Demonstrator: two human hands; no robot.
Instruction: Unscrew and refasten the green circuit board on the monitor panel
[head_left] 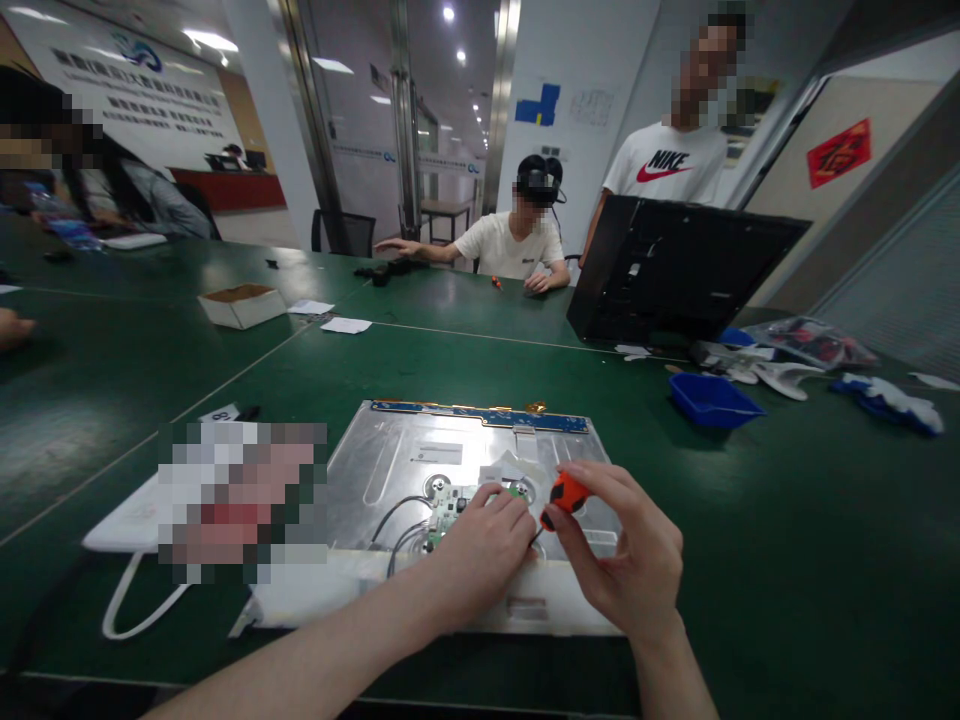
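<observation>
The right hand [634, 540] pinched an orange-handled screwdriver [568, 494] between thumb and fingers. The left hand [489, 540] lay palm-down, fingers curled, over the circuit board [448, 506]; its grip was hidden.

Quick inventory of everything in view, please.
Table: one, green, throughout.
Metal panel: one, silver, front centre.
Circuit board: one, pale green, on the panel.
Screwdriver: one, orange and black, front centre.
Bag-like item: one, white, left, partly blurred.
Open box: one, white, middle left.
Papers: two, white, beside the box.
Display unit: one, black, back right.
Tray: one, blue, right.
Other people: at least four, mixed clothing, farther away.
Left hand: one, bare, over the board.
Right hand: one, bare, holding the screwdriver.
</observation>
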